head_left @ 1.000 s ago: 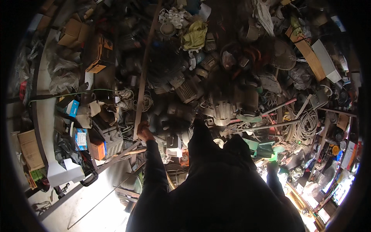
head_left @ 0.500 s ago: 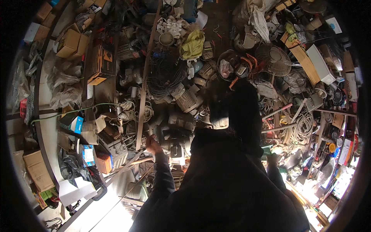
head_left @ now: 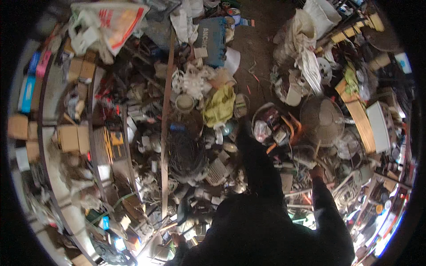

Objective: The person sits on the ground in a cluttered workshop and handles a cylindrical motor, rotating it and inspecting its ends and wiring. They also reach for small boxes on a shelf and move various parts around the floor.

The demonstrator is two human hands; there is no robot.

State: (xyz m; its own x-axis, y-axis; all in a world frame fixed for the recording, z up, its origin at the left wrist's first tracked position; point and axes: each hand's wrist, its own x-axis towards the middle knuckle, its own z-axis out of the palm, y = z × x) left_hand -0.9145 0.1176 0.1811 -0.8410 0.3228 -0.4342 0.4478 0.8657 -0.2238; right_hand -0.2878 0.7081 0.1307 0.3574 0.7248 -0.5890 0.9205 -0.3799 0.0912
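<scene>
My right hand [head_left: 317, 172] is at the right, just below a caged fan [head_left: 323, 122]. A thin pale stick [head_left: 317, 150] stands up close above its fingers, and I cannot make out whether the hand grips it. Down at the lower left my left hand [head_left: 178, 240] is small and dark beside cluttered metal parts, its fingers not clear enough to read. Between the arms my dark leg [head_left: 262, 170] reaches forward among the heaps. Ahead of it sits a round tub [head_left: 254, 126] with a clear plastic bag and orange curved handles beside it.
Black coiled wire [head_left: 186, 153] and a yellow-green sack [head_left: 219, 106] lie left of my leg. An upright metal post [head_left: 166, 133] divides the heap from shelves with cardboard boxes [head_left: 73, 138]. A blue case [head_left: 212, 42] lies farther ahead. Planks [head_left: 360, 122] lean at the right.
My view has shifted forward, so the heap appears lower. The right arm has stretched forward toward the fan, while my left hand now shows lower down, and my leg has stepped ahead.
</scene>
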